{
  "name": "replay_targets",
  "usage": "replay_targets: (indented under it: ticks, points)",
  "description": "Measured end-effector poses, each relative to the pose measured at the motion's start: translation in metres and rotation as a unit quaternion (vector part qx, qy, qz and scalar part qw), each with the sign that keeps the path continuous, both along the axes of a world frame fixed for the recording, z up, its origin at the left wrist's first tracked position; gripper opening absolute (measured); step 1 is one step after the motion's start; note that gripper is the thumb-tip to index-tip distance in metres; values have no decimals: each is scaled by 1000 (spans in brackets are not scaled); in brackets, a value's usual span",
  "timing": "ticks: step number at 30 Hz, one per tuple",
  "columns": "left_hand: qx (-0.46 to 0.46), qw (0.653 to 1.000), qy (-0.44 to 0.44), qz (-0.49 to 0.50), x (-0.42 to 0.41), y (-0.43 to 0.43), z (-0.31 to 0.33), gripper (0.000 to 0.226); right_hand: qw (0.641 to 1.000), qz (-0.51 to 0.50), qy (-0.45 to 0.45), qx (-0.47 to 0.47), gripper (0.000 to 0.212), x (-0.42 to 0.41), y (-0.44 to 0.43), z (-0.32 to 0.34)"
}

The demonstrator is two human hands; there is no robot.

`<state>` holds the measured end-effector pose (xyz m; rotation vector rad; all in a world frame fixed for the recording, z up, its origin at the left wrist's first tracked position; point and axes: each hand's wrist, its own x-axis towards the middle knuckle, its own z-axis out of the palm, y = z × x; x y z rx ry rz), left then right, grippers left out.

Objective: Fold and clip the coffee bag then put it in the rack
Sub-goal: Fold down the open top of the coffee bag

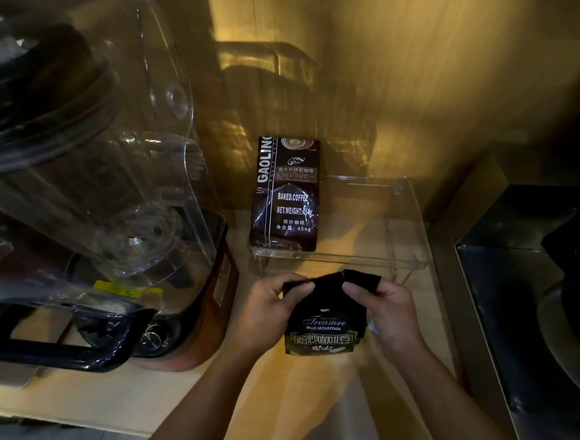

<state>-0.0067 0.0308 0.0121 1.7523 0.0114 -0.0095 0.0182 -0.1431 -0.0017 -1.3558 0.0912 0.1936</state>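
Note:
A small black coffee bag printed "Treasure Blue Mountain" is held upright above the wooden counter. My left hand pinches its top left corner and my right hand pinches the top right corner; the top edge is bent over between them. Something pale shows under my right palm, too hidden to identify. Just behind the bag stands a clear acrylic rack. A larger dark "Gaoling" coffee bag stands upright in the rack's left end.
A big blender with a clear cover and black handle fills the left side. A dark metal machine stands at the right. A wooden wall closes the back.

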Motion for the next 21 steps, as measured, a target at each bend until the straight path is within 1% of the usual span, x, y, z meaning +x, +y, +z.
replay_targets:
  ticks: [3,5,11,15,17,21]
  points:
    - [-125,991,26,44,0,-6,-2,13,1000,-7,-1,16,9,0,5,4]
    - [-151,987,26,48,2,-7,-3,13,999,-6,3,32,8,0,6,8]
    - [-141,990,-1,28,8,-6,-3,11,999,-13,5,43,10,5,5,8]
    - [-141,990,-10,9,13,-6,-1,12,999,20,-32,8,12,9,0,15]
    - [-138,990,-11,-1,15,-7,-1,11,998,37,-50,-7,9,11,-3,19]
    - [-131,991,10,-20,18,-5,-7,16,999,11,-44,-3,7,12,0,15]
